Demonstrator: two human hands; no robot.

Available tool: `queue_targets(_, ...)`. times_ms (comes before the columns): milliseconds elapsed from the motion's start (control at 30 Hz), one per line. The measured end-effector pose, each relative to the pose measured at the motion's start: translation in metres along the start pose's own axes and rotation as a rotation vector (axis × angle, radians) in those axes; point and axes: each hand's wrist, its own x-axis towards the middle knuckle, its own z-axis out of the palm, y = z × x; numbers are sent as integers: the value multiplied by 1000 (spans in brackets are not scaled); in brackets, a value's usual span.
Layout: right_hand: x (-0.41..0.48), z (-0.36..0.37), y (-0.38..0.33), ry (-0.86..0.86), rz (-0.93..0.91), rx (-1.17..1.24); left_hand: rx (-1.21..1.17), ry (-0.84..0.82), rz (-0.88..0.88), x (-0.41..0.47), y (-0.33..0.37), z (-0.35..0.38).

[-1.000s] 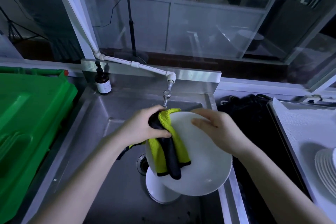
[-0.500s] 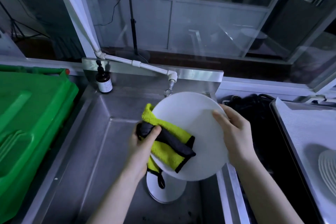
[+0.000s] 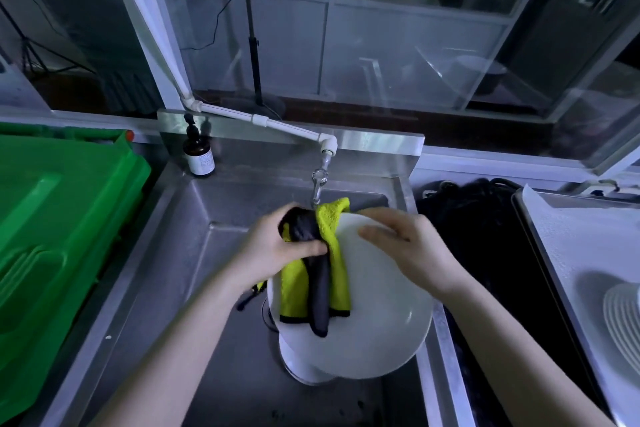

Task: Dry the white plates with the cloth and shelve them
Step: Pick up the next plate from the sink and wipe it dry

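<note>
A white plate [image 3: 381,329] is held tilted over the steel sink [image 3: 194,253], its face turned up toward me. My right hand [image 3: 405,253] grips its far rim. My left hand [image 3: 280,250] clutches a yellow and black cloth [image 3: 317,277] against the plate's upper left part, and the cloth hangs down across the plate's face. Another white plate [image 3: 301,367] lies in the sink basin beneath, mostly hidden. A stack of white plates [image 3: 623,308] rests at the right edge of view.
A tap [image 3: 320,180] on a white pipe hangs just behind the hands. A brown bottle [image 3: 199,156] stands at the sink's back left corner. A green plastic crate [image 3: 52,229] fills the left. Black cables [image 3: 478,218] lie right of the sink, beside a white tray [image 3: 568,239].
The plate has tipped from standing nearly upright to lying lower with its face up. My left hand moved up with the cloth to the plate's top left; my right hand shifted onto the far rim.
</note>
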Motion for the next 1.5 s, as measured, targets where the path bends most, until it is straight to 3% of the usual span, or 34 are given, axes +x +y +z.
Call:
queue_targets(167, -3, 0, 4, 365, 77, 394, -534, 439, -293, -14, -17, 28)
queue_targets(267, -8, 19, 7, 657, 221, 552, -746, 553, -431, -23, -22, 54)
queue_targets(333, -15, 32, 12, 699, 277, 522, -740, 591, -454, -23, -24, 55)
queue_targets(400, -20, 32, 19, 589, 308, 522, -650, 592, -407, -23, -24, 42)
queue_targets(500, -17, 7, 23, 296, 303, 498, -387, 519, -257, -23, -15, 14)
queue_targets(667, 11, -8, 9, -16, 65, -67, -114, 179, 3, -12, 3, -6)
queue_targets(733, 11, 2, 11, -30, 23, -208, -56, 121, 27, -10, 3, -2)
queue_targets(833, 3, 9, 24, 44, 57, -81, -169, 127, -73, -14, -9, 8)
queue_targets(1033, -15, 20, 44, 463, 367, 397, -600, 524, -345, -45, -29, 46)
queue_targets(1100, -20, 30, 48, 527, 421, 451, -601, 562, -398, -45, -31, 47)
queue_targets(1233, -23, 30, 50, 419, 333, 300, -348, 321, -308, -33, -29, 17)
queue_targets(1367, -13, 26, 39, 127, 124, -44, -68, 75, -121, -20, -21, -2)
queue_targets(1433, -8, 28, 32, -11, 37, -181, -13, -46, -75, -18, -19, 2)
queue_targets(1500, -5, 26, 29, -27, 17, -153, -90, -16, -92, -23, -25, 10)
